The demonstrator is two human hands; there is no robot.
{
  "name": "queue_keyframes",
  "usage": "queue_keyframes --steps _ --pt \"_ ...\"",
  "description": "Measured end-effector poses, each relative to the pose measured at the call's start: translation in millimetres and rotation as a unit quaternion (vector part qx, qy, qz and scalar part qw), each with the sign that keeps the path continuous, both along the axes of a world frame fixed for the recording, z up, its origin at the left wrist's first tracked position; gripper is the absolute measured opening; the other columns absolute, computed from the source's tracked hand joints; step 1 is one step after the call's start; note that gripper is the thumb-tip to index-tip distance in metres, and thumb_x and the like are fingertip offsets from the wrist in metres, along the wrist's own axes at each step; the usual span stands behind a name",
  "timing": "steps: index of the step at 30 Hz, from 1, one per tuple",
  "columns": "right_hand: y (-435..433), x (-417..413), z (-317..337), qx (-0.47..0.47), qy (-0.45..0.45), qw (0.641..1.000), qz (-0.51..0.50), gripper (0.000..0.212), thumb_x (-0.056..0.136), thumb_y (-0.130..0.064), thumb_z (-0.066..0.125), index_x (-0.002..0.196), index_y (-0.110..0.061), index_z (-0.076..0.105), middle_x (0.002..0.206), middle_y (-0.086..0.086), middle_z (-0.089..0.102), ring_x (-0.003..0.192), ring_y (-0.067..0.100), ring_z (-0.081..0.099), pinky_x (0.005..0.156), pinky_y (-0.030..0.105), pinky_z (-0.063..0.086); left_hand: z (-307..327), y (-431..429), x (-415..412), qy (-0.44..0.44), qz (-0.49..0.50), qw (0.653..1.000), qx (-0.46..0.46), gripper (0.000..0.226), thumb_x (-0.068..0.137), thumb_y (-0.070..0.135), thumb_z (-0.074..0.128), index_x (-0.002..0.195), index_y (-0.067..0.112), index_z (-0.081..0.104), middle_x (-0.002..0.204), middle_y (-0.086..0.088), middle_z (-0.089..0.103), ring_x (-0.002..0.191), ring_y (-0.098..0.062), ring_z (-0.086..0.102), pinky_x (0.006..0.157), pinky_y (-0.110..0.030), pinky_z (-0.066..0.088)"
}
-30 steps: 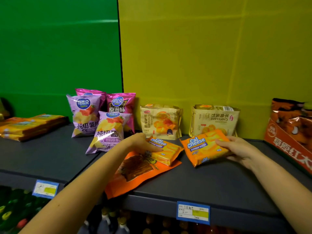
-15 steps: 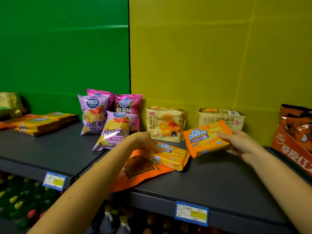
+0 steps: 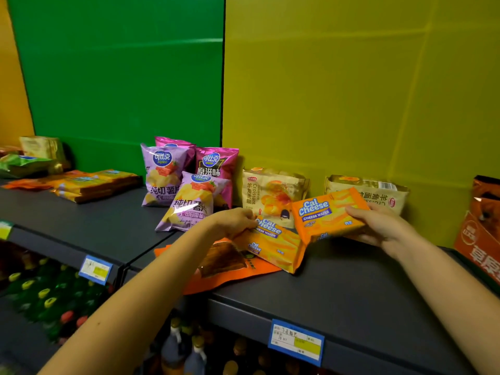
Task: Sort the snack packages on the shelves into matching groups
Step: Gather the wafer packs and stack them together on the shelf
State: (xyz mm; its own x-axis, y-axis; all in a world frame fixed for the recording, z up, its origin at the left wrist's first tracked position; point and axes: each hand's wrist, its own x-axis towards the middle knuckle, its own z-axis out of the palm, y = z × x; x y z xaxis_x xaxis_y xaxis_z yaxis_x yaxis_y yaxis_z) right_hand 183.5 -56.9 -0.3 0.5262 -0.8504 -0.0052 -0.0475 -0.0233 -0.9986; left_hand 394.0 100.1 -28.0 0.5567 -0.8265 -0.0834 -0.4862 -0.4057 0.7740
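My right hand grips an orange Cal Cheese wafer pack and holds it tilted above the dark shelf. My left hand holds the near end of a second Cal Cheese pack, which lies partly on a flat orange pouch. Behind them stand purple and pink chip bags and two beige croissant packs against the back wall.
A stack of orange wafer packs lies on the left shelf, with green and yellow bags beyond. An orange-brown bag stands at the right edge. Blue price tags hang on the shelf front; bottles fill the shelf below.
My right hand has lifted its Cal Cheese pack off the shelf and carried it left toward the other pack. My left hand stays on the second pack. The view has shifted left.
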Motion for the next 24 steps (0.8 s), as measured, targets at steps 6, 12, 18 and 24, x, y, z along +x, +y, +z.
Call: queue_keyframes --steps 6,12,18,24 --pt "14.4 30.1 12.8 0.019 -0.066 0.997 0.027 0.007 0.09 -0.014 0.057 0.095 -0.017 0.056 0.053 -0.006 0.067 0.05 0.005 0.063 0.063 0.023 0.056 16.3 40.8 20.1 -0.035 0.142 0.973 -0.178 0.009 0.095 0.017 0.047 0.087 0.013 0.044 0.083 -0.005 0.052 0.086 -0.018 0.047 0.068 -0.03 0.043" --pt "58.3 97.1 19.0 0.044 -0.098 0.99 0.092 0.009 0.089 -0.015 0.057 0.081 -0.018 0.055 0.042 -0.014 0.063 0.037 -0.004 0.059 0.038 0.015 0.049 23.2 130.5 74.4 -0.006 0.277 0.904 -0.324 0.018 0.094 0.011 0.047 0.103 0.012 0.031 0.098 -0.01 0.045 0.072 -0.014 0.05 0.055 -0.019 0.044" --pt "133.3 173.5 17.9 0.06 -0.118 0.983 0.129 0.015 0.089 -0.011 0.056 0.076 -0.018 0.053 0.039 -0.011 0.062 0.035 -0.002 0.058 0.042 0.017 0.05 11.5 243.3 137.4 0.008 0.347 0.884 -0.313 0.025 0.095 0.016 0.048 0.112 0.013 0.031 0.105 -0.011 0.047 0.077 -0.015 0.052 0.056 -0.022 0.053" --pt "215.7 249.0 10.8 0.071 -0.127 0.978 0.149 0.012 0.088 -0.011 0.055 0.078 -0.017 0.054 0.058 -0.004 0.067 0.053 0.006 0.062 0.05 0.024 0.052 -8.3 342.1 197.6 0.036 0.37 0.884 -0.284 0.027 0.094 0.018 0.05 0.109 0.013 0.028 0.11 -0.014 0.047 0.069 -0.014 0.053 0.036 -0.018 0.049"
